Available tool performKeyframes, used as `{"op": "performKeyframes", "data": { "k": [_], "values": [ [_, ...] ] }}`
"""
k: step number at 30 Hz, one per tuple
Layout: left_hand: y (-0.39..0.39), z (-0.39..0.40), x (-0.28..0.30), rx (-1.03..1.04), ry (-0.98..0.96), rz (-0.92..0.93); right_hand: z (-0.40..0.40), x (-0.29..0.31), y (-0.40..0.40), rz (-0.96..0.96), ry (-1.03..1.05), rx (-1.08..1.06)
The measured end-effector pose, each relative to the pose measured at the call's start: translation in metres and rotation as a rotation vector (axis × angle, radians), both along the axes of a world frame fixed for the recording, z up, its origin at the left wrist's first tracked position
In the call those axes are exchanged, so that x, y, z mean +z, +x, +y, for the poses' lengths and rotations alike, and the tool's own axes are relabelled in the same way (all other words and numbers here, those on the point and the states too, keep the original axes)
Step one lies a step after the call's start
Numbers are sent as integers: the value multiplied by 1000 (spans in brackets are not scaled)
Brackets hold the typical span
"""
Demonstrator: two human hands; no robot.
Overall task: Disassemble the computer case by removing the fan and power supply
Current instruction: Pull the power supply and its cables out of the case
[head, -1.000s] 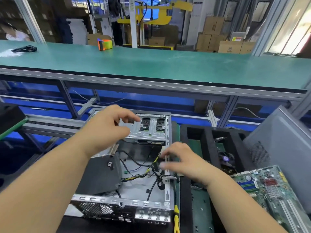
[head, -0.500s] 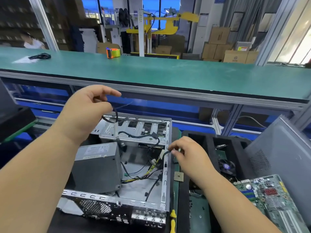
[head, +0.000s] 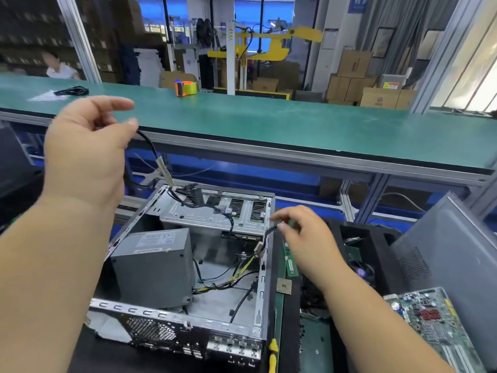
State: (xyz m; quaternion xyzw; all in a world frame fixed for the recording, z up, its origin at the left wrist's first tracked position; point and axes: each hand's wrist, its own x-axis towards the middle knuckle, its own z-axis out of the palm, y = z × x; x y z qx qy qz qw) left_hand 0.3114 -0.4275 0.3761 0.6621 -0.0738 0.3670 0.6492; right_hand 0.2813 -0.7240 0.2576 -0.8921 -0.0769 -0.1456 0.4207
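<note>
The open computer case (head: 262,289) lies in front of me with a grey power supply (head: 153,267) in its left half and a metal drive cage (head: 215,211) at the far end. My left hand (head: 83,146) is raised above the case's far left corner and pinches a black cable (head: 150,146) that runs down to the drive cage. My right hand (head: 304,232) hovers at the case's right wall and pinches the end of another black cable bundle (head: 270,230). Yellow and black wires (head: 228,281) cross the case floor. No fan shows inside the case.
A black foam tray (head: 333,238) right of the case holds a fan (head: 361,273) and small parts. A motherboard (head: 435,319) and grey side panel (head: 451,251) lie at right. A yellow-handled screwdriver (head: 273,351) rests by the case. A green conveyor table (head: 269,122) runs behind.
My left hand rose from the drive cage, drawing a black cable up and leftward. My right hand lifted its cable end along the case's right wall. The power supply came into full view.
</note>
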Motion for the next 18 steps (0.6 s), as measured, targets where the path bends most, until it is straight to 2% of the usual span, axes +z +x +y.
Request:
{"op": "performKeyframes", "data": {
  "k": [2, 5, 12, 14, 16, 18],
  "values": [
    [-2, -1, 0, -5, 13, 36, -8, 3, 3, -22, -4, -34],
    [-5, -11, -14, -19, 154, 171, -14, 2, 6, -29, 7, -83],
    [-9, -37, -48, -17, 476, 425, -23, -5, 6, 74, 287, -216],
    [-9, -39, -52, -65, 602, 581, -25, -6, 6, 100, 281, -239],
    [-10, -38, -54, -155, 824, 809, -26, -8, 7, 119, 195, -242],
    [-10, -39, -60, -227, 1030, 961, -25, -8, 6, 132, 117, -225]
  ]
}}
